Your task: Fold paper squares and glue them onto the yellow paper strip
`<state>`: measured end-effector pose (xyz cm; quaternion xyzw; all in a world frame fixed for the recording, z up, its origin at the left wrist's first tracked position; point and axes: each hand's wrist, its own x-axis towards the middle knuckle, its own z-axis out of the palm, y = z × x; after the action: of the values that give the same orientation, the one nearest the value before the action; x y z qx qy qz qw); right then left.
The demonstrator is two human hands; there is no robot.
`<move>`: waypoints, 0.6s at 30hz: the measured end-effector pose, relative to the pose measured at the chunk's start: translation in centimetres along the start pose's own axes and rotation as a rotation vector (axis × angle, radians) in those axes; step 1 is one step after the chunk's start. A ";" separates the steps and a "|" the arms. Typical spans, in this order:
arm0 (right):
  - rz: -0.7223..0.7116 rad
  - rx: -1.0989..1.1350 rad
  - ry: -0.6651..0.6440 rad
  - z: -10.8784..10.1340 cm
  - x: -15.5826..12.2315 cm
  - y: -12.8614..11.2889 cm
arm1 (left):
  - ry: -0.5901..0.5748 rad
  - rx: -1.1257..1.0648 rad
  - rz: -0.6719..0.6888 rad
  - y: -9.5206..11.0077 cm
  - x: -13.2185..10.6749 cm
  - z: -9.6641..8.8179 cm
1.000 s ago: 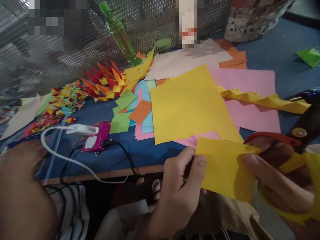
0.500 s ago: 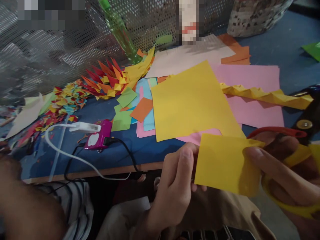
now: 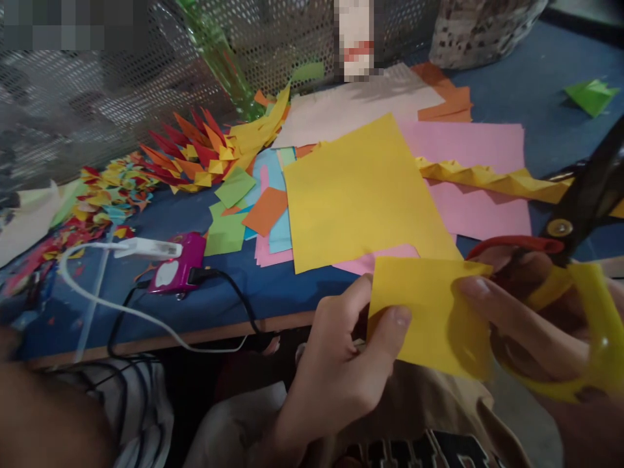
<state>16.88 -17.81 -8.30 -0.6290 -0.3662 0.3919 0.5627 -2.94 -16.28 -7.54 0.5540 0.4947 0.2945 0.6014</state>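
Note:
A small yellow sheet of paper [image 3: 433,318] is stretched between my hands above my lap. My left hand [image 3: 341,364] pinches its left edge, thumb lying on the front face. My right hand [image 3: 531,331] grips the right side of the same sheet with thumb on top, and also carries scissors [image 3: 560,229] hooked on its fingers. The scissors have yellow and red handles, with black blades pointing up and right. Behind the small sheet, a larger yellow sheet [image 3: 361,195] lies on pink sheets [image 3: 482,208]. A folded yellow paper strip [image 3: 507,180] crosses the pink paper.
Orange and green paper squares [image 3: 229,233], a purple USB hub [image 3: 179,266] with cables, and red-orange folded spikes [image 3: 195,149] lie on the blue table [image 3: 273,289]. A green bottle [image 3: 221,58] leans at the mesh [image 3: 146,84]. Another person's arm [image 3: 49,416] is at lower left.
My left thumb has moved right, onto the small sheet's face. The scissors have tilted further into view on the right. The whole scene has shifted slightly left.

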 end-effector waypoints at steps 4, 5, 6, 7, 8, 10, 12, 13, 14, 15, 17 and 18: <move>0.026 -0.069 0.028 0.1 0.1 -0.4 | -0.034 -0.007 -0.024 0.5 0.2 -0.3; 0.029 -0.077 0.020 0.1 0.1 -0.5 | -0.033 -0.026 -0.028 0.6 0.2 -0.3; 0.038 -0.081 0.016 0.2 0.0 -0.7 | -0.031 -0.055 -0.029 0.6 0.3 -0.3; 0.051 -0.081 0.017 0.3 -0.1 -1.0 | -0.040 -0.093 -0.031 0.7 0.4 -0.2; 0.063 -0.081 0.028 0.5 -0.1 -1.2 | -0.049 -0.143 -0.033 0.8 0.5 0.0; 0.077 -0.086 0.073 0.7 -0.3 -1.7 | -0.045 -0.261 -0.030 1.0 0.5 0.4; 0.063 -0.098 0.079 0.7 -0.2 -1.9 | -0.014 -0.336 -0.042 1.3 0.5 0.9; 0.040 -0.100 0.047 0.5 -0.1 -1.9 | 0.002 -0.330 -0.057 1.4 0.4 1.2; 0.013 -0.101 0.003 0.3 0.1 -1.9 | 0.014 -0.299 -0.078 1.5 0.4 1.4; -0.013 -0.096 -0.044 0.0 0.4 -1.9 | 0.017 -0.256 -0.098 1.4 0.3 1.5; -0.046 -0.085 -0.118 -0.4 0.9 -2.0 | 0.035 -0.182 -0.121 1.2 0.2 1.6; -0.050 -0.076 -0.134 -0.6 1.1 -2.1 | 0.053 -0.165 -0.120 0.9 0.2 1.5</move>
<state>17.81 -16.85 -6.31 -0.6128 -0.4332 0.4048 0.5225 -1.29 -16.45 -6.85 0.4639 0.5166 0.3122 0.6484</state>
